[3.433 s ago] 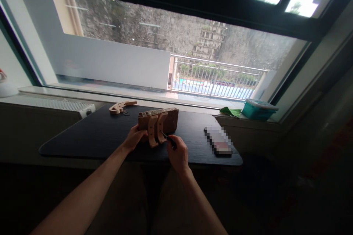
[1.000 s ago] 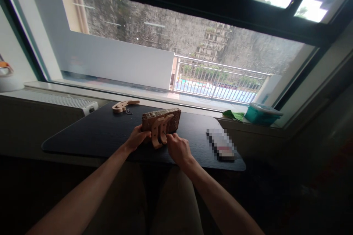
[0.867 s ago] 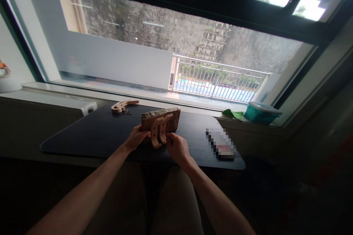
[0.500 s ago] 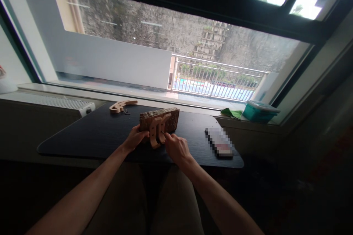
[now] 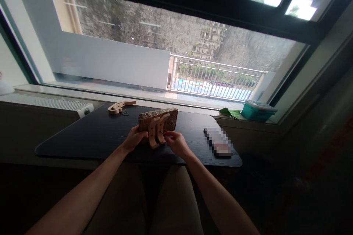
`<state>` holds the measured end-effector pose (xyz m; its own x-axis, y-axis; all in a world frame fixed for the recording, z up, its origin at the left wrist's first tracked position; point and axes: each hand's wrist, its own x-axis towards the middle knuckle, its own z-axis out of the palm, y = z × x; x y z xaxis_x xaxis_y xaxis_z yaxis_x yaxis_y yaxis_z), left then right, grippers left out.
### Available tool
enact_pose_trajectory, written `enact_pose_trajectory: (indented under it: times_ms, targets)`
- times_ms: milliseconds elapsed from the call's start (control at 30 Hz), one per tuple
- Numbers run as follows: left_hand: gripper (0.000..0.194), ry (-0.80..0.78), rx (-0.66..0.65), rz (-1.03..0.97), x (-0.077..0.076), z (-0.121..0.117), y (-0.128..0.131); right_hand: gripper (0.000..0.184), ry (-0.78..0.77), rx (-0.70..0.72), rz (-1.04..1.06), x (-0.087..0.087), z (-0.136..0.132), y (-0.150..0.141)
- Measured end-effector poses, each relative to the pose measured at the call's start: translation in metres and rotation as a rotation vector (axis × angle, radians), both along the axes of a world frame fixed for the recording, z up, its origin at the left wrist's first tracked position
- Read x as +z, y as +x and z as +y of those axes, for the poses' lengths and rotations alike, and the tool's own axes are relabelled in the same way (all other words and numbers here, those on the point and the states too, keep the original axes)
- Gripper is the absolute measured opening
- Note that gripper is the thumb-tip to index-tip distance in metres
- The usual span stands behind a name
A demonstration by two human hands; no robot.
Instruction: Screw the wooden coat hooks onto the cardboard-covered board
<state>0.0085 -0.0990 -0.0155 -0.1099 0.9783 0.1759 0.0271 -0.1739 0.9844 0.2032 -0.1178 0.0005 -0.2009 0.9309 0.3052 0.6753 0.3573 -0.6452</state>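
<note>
My left hand [image 5: 134,138] is closed around the left end of a rough-edged brown wooden block [image 5: 171,119], which it props up on the table. Two pale curved wooden pieces, a left one [image 5: 152,135] and a right one [image 5: 160,129], stand side by side against the block's near face; dark holes show in them. At the right curved piece, my right hand [image 5: 175,143] pinches a thin dark rod [image 5: 163,134] whose tip meets the wood. The rod is too small to tell whether it is a screw or a key.
On the dark table [image 5: 82,136], another curved wooden piece [image 5: 117,108] lies at the back left beside several small screws [image 5: 124,112]. A phone [image 5: 217,141], blurred out, lies at the right. A teal box [image 5: 257,111] and a green cloth [image 5: 230,112] sit on the windowsill.
My right hand has rolled and its fingers have loosened into a pinch at the same spot. The left hand, the block and the curved pieces hold their place; the view has shifted slightly.
</note>
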Motion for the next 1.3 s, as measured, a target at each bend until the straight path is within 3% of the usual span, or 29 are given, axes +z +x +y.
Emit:
enact_pose_trajectory:
  times_ms: [167,267,367,467,600,767,933,1300]
  targets:
    - [0.013,-0.004,0.003,-0.011,0.001,-0.001,0.000,0.046,-0.073,-0.056,-0.247,0.016,-0.012,0.009]
    - [0.012,-0.007,0.012,-0.014,0.001,-0.001,0.001,0.056,-0.100,0.034,-0.187,0.013,-0.014,0.017]
    - [0.011,-0.006,0.020,-0.014,0.000,0.000,0.000,0.036,0.010,-0.020,-0.085,0.005,-0.018,0.019]
    - [0.011,-0.005,0.028,-0.007,-0.002,0.001,-0.001,0.022,0.155,-0.082,-0.131,-0.001,-0.029,0.018]
    - [0.010,-0.005,0.016,-0.002,-0.003,0.002,-0.003,0.025,0.115,-0.175,-0.196,-0.009,-0.041,0.022]
    - [0.010,-0.017,0.011,-0.007,-0.001,0.002,-0.003,0.031,0.301,-0.020,-0.054,-0.021,-0.046,0.025]
    - [0.010,-0.021,0.026,-0.009,0.000,0.002,-0.002,0.031,0.409,0.009,-0.056,-0.027,-0.052,0.019]
    - [0.010,-0.035,-0.003,-0.040,0.000,0.002,-0.005,0.033,0.427,0.028,-0.096,-0.033,-0.051,0.013]
